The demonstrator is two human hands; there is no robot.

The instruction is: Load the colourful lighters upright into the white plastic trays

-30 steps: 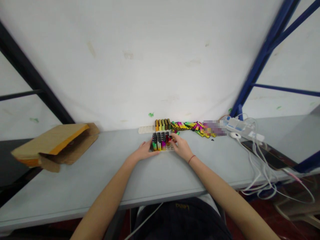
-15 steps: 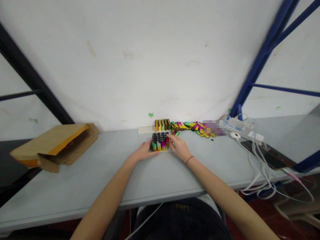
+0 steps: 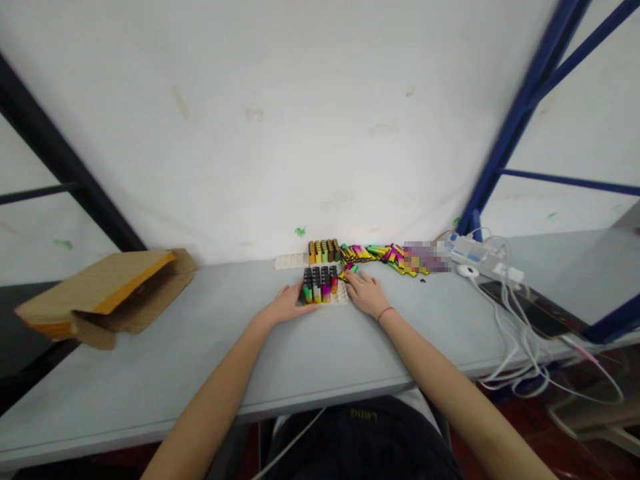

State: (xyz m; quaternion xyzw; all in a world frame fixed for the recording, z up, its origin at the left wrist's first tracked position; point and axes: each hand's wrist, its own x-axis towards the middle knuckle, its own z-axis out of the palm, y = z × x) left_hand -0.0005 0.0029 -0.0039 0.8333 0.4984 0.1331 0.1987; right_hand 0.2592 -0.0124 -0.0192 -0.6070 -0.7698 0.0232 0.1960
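Observation:
A white gridded tray [image 3: 341, 297] sits on the table with rows of black-topped cigarette lighters [image 3: 320, 283] standing upright in it, green, silver, purple and red. My left hand [image 3: 287, 305] holds the tray's left side, its thumb along the front edge and its fingertips hidden behind the lighters. My right hand [image 3: 367, 293] lies just right of the tray with its fingers stretched out. Its fingertips are at some loose lighters [image 3: 349, 271] by the tray's back right corner; no lighter shows plainly between them.
Behind stands a second white tray [image 3: 291, 261] with upright yellow and dark lighters [image 3: 324, 251]. A heap of loose lighters [image 3: 375, 253] stretches right along the wall. An opened cardboard box [image 3: 105, 287] lies left. A power strip [image 3: 485, 259], white cables [image 3: 515, 333] and a dark flat device [image 3: 535, 313] lie right.
My right hand has left the red lighter in the tray and moved right, to the loose lighters. Bare tray cells now show at the right. My left hand stays in place.

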